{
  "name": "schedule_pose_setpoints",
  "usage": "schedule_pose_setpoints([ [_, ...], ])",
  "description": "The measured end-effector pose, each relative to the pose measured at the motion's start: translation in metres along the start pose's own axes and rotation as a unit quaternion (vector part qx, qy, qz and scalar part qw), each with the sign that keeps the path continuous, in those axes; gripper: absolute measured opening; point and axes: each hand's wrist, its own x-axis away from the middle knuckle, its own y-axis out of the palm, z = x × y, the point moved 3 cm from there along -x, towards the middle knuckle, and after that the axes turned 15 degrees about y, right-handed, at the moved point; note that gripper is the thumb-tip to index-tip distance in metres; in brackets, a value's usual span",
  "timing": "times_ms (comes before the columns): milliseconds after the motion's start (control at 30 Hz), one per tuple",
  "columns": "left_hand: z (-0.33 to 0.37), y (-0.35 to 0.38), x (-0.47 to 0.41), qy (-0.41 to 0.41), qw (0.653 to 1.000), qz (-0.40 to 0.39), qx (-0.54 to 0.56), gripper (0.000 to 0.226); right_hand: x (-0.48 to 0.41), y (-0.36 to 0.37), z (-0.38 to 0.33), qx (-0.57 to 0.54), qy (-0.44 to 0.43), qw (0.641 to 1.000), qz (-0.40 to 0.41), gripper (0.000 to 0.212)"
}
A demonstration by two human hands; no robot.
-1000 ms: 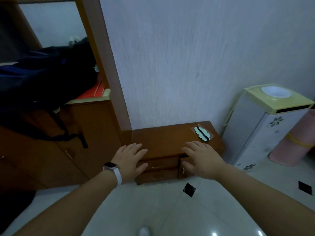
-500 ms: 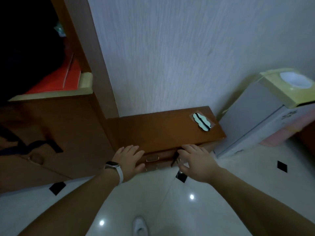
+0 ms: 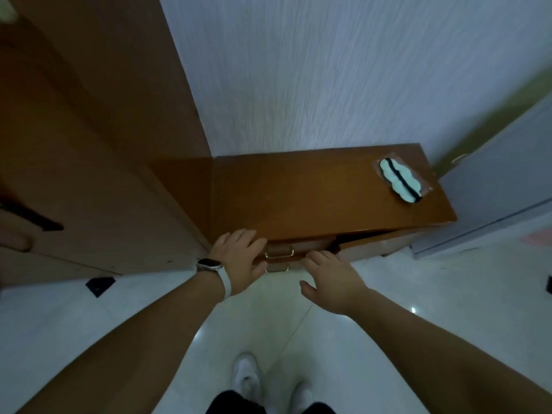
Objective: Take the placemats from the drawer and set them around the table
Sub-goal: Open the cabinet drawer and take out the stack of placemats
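Reaching: left hand (image 3: 239, 258), right hand (image 3: 331, 276), two stacked drawers (image 3: 280, 258).

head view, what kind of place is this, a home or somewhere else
Most likely a room in a home. A low wooden cabinet with small drawers stands against a white textured wall, on a glossy tiled floor. Beside it is larger wooden furniture.

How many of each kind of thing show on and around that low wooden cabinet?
Hands: 2, left hand, right hand
Metal drawer handles: 2, upper, lower
Wristwatches: 1
Packaged mint-green items on top: 1
White shoes: 2
Total: 8
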Motion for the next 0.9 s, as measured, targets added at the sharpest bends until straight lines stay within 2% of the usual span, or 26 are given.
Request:
schedule_pose_setpoints([
  [100,-0.021,0.050,-0.031,-0.001,1.000,0.018,-0.008,0.056,-0.044,0.062,0.008,-0.012,-0.010,1.000,0.009,0.042],
  [267,-0.053,0.127,-0.076,0.014,0.995,0.097,-0.012,0.060,-0.117,0.159,0.021,-0.030,-0.033,0.999,0.015,0.042],
  [433,-0.089,0.182,-0.110,0.012,0.994,0.099,-0.054,0.068,-0.176,0.231,0.023,-0.070,-0.063,0.995,0.027,0.045],
  [500,-0.094,0.195,-0.114,0.015,0.987,0.128,-0.094,0.067,-0.189,0.254,0.020,-0.075,-0.082,0.993,0.027,0.046],
  [700,-0.099,0.205,-0.119,0.032,0.970,0.174,-0.167,0.067,-0.209,0.290,0.021,-0.051,-0.110,0.988,0.092,0.043],
  [900,-0.094,0.203,-0.120,0.001,0.970,0.168,-0.176,0.064,-0.203,0.294,0.025,-0.071,-0.132,0.980,0.128,0.039],
])
